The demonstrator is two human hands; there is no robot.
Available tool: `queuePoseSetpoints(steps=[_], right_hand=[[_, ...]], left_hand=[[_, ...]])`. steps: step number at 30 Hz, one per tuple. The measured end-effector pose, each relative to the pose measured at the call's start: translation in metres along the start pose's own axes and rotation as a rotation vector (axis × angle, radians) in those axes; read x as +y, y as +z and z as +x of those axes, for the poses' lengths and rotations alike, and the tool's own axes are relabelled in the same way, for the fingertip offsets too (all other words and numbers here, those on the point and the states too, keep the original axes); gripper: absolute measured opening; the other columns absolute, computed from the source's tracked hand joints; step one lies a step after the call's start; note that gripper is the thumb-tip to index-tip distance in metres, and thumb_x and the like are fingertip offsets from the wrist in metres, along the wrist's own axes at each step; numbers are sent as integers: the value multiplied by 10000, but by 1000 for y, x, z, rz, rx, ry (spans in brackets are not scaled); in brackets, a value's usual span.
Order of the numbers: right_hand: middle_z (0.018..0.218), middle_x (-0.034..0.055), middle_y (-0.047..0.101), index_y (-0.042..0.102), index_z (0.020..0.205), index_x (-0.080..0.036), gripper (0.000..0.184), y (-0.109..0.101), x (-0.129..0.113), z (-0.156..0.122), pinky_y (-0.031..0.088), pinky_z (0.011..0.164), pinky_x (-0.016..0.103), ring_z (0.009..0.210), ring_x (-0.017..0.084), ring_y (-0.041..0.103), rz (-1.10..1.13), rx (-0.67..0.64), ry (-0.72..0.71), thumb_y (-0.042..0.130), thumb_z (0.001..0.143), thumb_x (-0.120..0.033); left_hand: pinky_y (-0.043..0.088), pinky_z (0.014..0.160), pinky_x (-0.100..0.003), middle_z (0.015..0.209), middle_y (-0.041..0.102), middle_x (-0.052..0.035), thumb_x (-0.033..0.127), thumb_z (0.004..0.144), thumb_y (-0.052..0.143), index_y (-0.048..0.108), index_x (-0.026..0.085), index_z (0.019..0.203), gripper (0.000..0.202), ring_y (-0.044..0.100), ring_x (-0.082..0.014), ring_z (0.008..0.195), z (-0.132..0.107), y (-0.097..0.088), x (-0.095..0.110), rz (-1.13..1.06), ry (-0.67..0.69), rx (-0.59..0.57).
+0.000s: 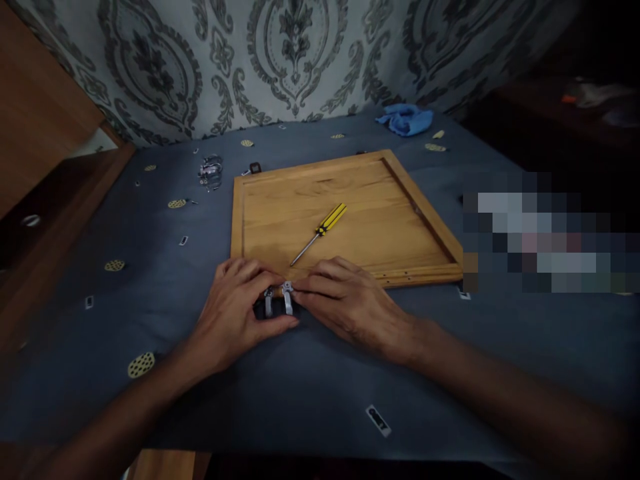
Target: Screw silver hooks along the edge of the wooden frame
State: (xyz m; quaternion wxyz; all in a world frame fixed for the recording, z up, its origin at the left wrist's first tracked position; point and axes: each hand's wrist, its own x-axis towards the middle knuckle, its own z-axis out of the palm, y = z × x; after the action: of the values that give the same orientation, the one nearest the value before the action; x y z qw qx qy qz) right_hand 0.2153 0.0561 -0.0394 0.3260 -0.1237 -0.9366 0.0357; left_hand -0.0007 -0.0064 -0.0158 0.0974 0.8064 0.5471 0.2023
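Both my hands meet at the near edge of a wooden board [370, 227] that lies on a blue-grey cloth. My left hand [235, 317] curls round a small metal hinge-like fitting [280, 300] with two silvery arms. My right hand [345, 300] pinches the same fitting from the right with its fingertips. A screwdriver [320, 232] with a yellow and black handle lies loose on the board, just beyond my fingers.
A heap of small metal parts [210, 170] lies at the back left. A crumpled blue cloth [405, 120] sits at the far edge by the patterned wall. Wooden furniture [40, 133] stands at the left. The right side is dark.
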Motion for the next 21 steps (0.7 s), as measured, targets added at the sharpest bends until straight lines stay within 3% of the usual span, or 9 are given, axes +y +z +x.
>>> queuePoseSetpoints(steps=[4, 8, 10, 13, 16, 21], right_hand=[[963, 59, 785, 725, 996, -142, 162, -6, 0, 1, 514, 729, 339, 841, 190, 646, 97, -2, 24, 563, 1004, -145], [1053, 92, 768, 713, 1096, -151, 172, -18, 25, -2, 570, 845, 342, 968, 187, 698, 174, 19, 162, 572, 1002, -174], [1219, 143, 727, 678, 1229, -140, 274, -22, 47, -3, 566, 948, 425, 1122, 249, 673, -19, -24, 280, 538, 999, -190], [1431, 247, 589, 613, 1348, -75, 402, -24, 75, -3, 472, 1049, 621, 1321, 382, 555, -112, -79, 377, 507, 965, -129], [1313, 216, 663, 672, 1238, -112, 321, -24, 89, -2, 499, 1021, 585, 1230, 355, 613, -102, -151, 410, 527, 952, -130], [986, 130, 729, 718, 1038, -141, 165, -34, 88, -5, 555, 873, 457, 961, 287, 678, -32, -186, 417, 595, 928, -153]], left_hand=[[433, 888, -429, 1058, 725, -30, 491, 790, 842, 716, 260, 1058, 377, 628, -263, 1011, 1, -2, 1, -13, -6, -18], [444, 899, -434, 1039, 727, -15, 458, 784, 851, 721, 280, 1073, 364, 633, -253, 987, 2, -2, 0, -34, -10, -20], [446, 908, -443, 1044, 727, -13, 445, 773, 862, 722, 281, 1070, 367, 635, -256, 989, 2, -2, -1, -42, -5, -4], [444, 915, -448, 1052, 727, -18, 422, 760, 878, 719, 271, 1062, 373, 638, -261, 1003, 1, -1, -2, -50, 4, 10], [444, 918, -454, 1041, 724, -21, 416, 756, 885, 720, 256, 1053, 376, 642, -263, 1003, 2, -2, -2, -49, 11, 11], [450, 952, -459, 1054, 724, -25, 447, 763, 870, 734, 265, 1049, 366, 639, -269, 1036, 2, -3, 0, -37, -16, -8]])
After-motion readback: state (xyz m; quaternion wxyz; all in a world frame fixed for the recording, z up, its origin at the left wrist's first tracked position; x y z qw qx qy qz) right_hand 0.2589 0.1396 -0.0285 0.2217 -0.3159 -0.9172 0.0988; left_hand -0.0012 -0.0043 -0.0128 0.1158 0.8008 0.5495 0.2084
